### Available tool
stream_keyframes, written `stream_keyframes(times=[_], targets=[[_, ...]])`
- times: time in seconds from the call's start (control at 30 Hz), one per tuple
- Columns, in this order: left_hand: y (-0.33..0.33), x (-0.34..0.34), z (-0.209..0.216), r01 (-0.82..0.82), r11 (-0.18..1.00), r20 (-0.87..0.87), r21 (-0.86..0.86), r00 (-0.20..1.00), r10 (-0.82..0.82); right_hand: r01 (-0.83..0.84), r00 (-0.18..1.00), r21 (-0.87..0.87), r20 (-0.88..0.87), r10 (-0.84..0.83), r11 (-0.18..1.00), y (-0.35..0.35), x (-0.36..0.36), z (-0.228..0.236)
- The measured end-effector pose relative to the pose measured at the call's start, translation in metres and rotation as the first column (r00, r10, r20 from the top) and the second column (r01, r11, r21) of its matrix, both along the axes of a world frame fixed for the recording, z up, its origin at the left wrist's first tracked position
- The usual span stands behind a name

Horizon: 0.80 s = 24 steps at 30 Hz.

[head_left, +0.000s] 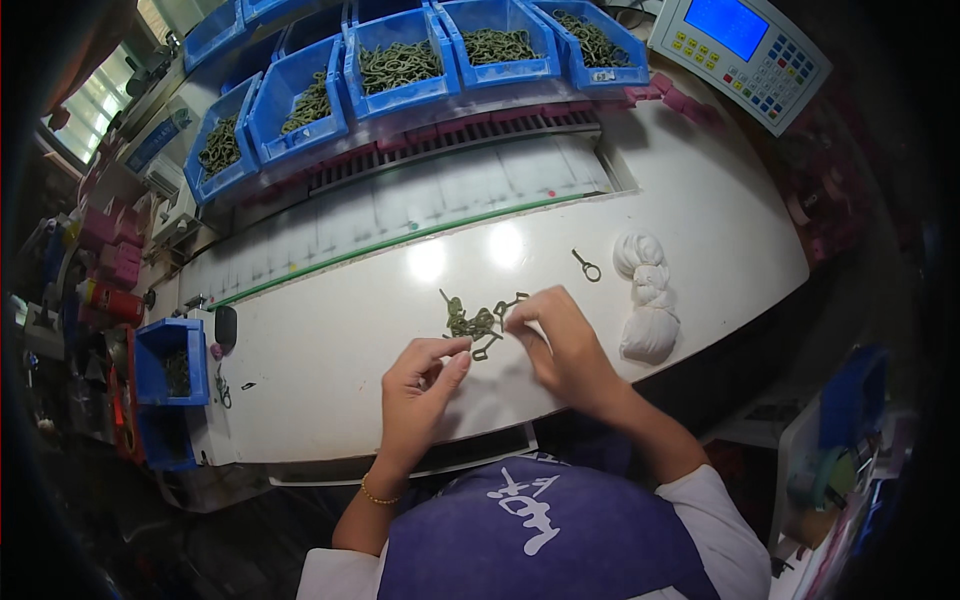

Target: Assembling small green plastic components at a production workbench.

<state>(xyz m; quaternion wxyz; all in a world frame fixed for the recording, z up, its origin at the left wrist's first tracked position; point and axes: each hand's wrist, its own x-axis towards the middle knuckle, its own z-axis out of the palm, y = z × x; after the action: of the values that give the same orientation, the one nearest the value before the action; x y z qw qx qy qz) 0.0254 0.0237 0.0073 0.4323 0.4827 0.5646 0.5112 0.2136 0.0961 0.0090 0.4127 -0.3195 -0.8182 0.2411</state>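
Note:
A small heap of dark-green ring-headed pieces [460, 318] lies on the white worktop, between my two hands. My left hand [415, 385] is at the near-left side of the heap, with thumb and index finger brought together. Whatever may be between those fingertips is too small to make out. On the right, my right hand [565, 345] pinches at one green ring-headed piece [502, 310] on the heap's edge; its fingertips partly hide it. Another single ring-headed piece [590, 270] lies apart, farther right.
A knotted white cloth bundle [648, 300] rests on the right. Blue bins [400, 100] of green pieces line the back, behind a long pale strip [420, 205] with a green edge. A keypad console [740, 55] stands far right; blue trays [142, 350] sit left.

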Motion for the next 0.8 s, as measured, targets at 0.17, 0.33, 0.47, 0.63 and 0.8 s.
stream_keyframes(times=[0.17, 0.33, 0.47, 0.63, 0.8], targets=[[-0.007, 0.012, 0.010, 0.118, 0.990, 0.243, -0.074, 0.965, -0.097, 0.015, 0.987, -0.035, -0.162, -0.020, 0.999, -0.034, -0.002, 0.012], [-0.018, 0.014, 0.017, 0.131, 0.987, 0.291, -0.093, 0.952, -0.099, 0.005, 0.975, -0.062, -0.220, -0.019, 0.998, -0.049, -0.001, 0.019], [-0.024, 0.015, 0.017, 0.126, 0.988, 0.315, -0.092, 0.945, -0.091, -0.006, 0.975, -0.051, -0.224, -0.006, 0.999, -0.056, 0.002, 0.022], [-0.026, 0.020, 0.022, 0.116, 0.989, 0.316, -0.087, 0.945, -0.083, -0.050, 0.965, -0.079, -0.262, 0.028, 0.996, -0.061, 0.005, 0.027], [-0.026, 0.022, 0.025, 0.131, 0.988, 0.345, -0.078, 0.933, -0.097, -0.067, 0.963, -0.100, -0.265, 0.038, 0.993, -0.064, 0.010, 0.029]])
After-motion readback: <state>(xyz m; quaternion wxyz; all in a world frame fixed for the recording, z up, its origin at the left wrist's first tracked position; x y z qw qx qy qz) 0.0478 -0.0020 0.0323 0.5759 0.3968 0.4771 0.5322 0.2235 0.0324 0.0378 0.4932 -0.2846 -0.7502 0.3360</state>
